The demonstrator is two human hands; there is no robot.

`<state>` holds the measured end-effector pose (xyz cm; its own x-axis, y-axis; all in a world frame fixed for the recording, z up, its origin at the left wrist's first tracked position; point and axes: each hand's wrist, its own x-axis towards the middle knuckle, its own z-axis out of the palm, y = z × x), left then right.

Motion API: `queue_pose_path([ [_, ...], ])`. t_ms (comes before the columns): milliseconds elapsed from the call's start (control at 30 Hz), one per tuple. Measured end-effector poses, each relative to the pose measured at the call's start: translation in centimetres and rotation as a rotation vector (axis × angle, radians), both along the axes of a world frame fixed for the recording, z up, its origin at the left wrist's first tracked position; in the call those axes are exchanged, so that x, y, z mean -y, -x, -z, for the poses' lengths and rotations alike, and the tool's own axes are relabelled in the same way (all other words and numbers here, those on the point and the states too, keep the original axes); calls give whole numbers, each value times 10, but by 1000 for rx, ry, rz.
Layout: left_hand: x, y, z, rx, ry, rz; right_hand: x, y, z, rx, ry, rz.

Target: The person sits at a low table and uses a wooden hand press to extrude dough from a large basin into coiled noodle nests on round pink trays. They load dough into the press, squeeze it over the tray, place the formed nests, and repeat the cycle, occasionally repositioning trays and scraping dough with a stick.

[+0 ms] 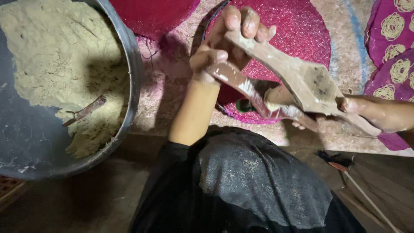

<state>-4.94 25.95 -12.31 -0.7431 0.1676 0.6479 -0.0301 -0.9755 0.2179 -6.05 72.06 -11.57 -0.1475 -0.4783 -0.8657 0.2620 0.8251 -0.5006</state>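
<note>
Left hand (228, 39): fingers grip two brown wooden paddles (297, 80).
Right hand (351, 105): fingers hidden, cannot tell.
Nearby: one grey metal tub (131, 73) of tan dough.

Just one view here, a head-worn cam looking steeply down over the lap, really close to the hands (228, 43) at the top. Pan (129, 56) cut off left, mats along the far edge

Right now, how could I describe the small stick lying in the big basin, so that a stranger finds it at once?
Look at the large dark round metal basin at the left, holding a pale beige powdery heap. At the heap's lower edge lies a thin reddish-brown stick, slanted. It is the only hard, dark thing on the powder.
</note>
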Motion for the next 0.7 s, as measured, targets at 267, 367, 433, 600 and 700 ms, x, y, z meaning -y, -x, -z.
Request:
queue_pose_path([
  [267,-2,11,38,117,-230,36,75,-13,-5,-344,-115,-163],
  [367,-3,13,56,86,-264,48,94,-26,-10,-467,-28,-219],
  [433,-12,13,63,111,-257,16,99,-29,-18,-449,-25,-211],
  [600,-30,27,61,74,-345,31,106,-18,-38,-424,-113,-127],
  [700,-14,34,58,23,-310,47,120,-19,-33,-507,-110,-161],
])
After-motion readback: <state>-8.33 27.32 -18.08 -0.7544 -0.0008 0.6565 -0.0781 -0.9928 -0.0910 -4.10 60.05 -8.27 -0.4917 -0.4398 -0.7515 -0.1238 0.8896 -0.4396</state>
